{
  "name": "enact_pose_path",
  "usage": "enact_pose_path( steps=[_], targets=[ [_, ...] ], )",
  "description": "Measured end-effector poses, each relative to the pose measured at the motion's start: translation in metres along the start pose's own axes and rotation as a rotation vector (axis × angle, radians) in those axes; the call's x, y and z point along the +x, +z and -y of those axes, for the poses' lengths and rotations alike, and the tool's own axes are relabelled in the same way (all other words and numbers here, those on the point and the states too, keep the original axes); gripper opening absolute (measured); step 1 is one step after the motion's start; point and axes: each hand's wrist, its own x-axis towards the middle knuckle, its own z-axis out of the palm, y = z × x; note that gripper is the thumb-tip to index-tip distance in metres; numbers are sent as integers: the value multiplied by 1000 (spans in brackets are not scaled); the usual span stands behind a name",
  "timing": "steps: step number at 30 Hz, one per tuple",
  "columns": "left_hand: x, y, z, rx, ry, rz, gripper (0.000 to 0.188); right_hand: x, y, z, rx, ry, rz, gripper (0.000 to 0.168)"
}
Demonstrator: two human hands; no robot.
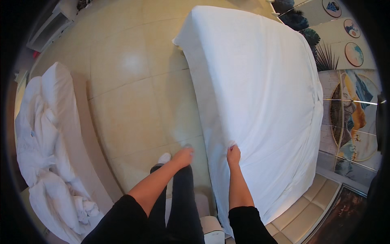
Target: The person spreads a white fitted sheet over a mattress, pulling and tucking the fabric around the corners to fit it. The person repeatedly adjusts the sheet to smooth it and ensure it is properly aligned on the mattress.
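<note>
A white sheet covers the bed and hangs down over its near side, with soft creases along the far edge. My right hand is closed on a pinch of the sheet near the bed's left edge. To the left, above the tiled floor and in front of my legs, is my left hand; it is blurred, and whether its fingers hold anything is unclear.
Crumpled white bedding lies on a second bed or couch at the left. A padded headboard stands at the lower right, and a white bedside cabinet is beside my legs. Tiled floor runs between the beds. Round pictures hang on the wall.
</note>
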Motion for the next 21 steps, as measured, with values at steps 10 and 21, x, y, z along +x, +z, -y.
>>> enact_pose_path(
  steps=[10,21],
  targets=[
    [143,-15,-127,374,639,-320,33,8,9,-27,330,101,189,10],
    [232,-36,-122,503,920,-72,8,-4,-6,-2,415,255,168,10]
  ],
)
